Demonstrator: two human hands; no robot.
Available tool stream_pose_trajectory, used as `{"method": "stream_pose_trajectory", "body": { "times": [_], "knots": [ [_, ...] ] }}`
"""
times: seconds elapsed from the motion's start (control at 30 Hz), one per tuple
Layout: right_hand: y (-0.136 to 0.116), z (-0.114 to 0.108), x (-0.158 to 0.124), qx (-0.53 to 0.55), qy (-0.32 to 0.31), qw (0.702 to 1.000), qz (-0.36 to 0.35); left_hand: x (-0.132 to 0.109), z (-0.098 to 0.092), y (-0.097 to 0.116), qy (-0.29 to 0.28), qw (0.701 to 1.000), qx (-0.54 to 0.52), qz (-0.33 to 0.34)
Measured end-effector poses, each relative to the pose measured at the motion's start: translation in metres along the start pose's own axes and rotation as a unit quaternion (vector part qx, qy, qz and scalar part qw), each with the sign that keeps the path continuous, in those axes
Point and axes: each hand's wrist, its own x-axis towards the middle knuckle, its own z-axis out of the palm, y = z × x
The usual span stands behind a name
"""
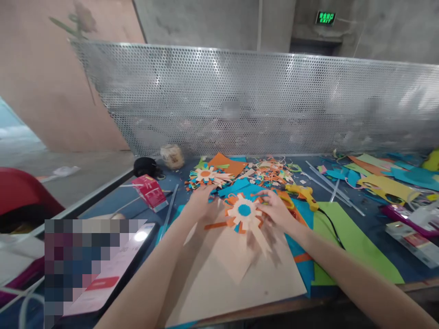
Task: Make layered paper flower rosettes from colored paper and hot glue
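A layered paper flower (236,213) with cream and orange petals and a blue centre (244,210) lies in front of me on a large cream sheet (219,292). My left hand (201,201) is left of it, fingers stretched forward near the scraps, fingertips partly hidden. At the flower's right edge my right hand (272,204) has its fingers curved and apart; I cannot tell whether they touch the petals. A second paper flower (205,174) with an orange centre lies beyond my left hand. Blue paper pieces (236,186) lie between the hands and the scrap pile.
A yellow glue gun (303,194) with a black cord rests right of my hand, beside green paper (353,246). Paper scraps (270,171) cover the back. A pink packet (150,193) and tablet (113,274) are left; coloured sheets (387,183) lie right. A perforated metal screen (240,91) stands behind.
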Motion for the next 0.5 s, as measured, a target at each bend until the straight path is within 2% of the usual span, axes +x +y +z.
{"method": "stream_pose_trajectory", "body": {
  "times": [0.07,0.17,0.27,0.5],
  "knots": [
    [0.003,0.001,-0.002,-0.099,-0.026,0.993,-0.055,0.006,0.006,0.008,-0.006,1.0,0.024,0.008],
    [0.007,0.0,-0.004,-0.234,-0.043,0.959,-0.156,0.017,0.008,0.021,-0.024,0.997,0.052,0.044],
    [0.006,0.0,-0.006,-0.341,-0.063,0.92,-0.184,0.029,0.008,0.031,-0.045,0.993,0.07,0.079],
    [-0.01,-0.009,-0.004,-0.539,0.02,0.808,-0.237,0.034,0.021,0.038,-0.062,0.992,0.068,0.085]
  ]
}}
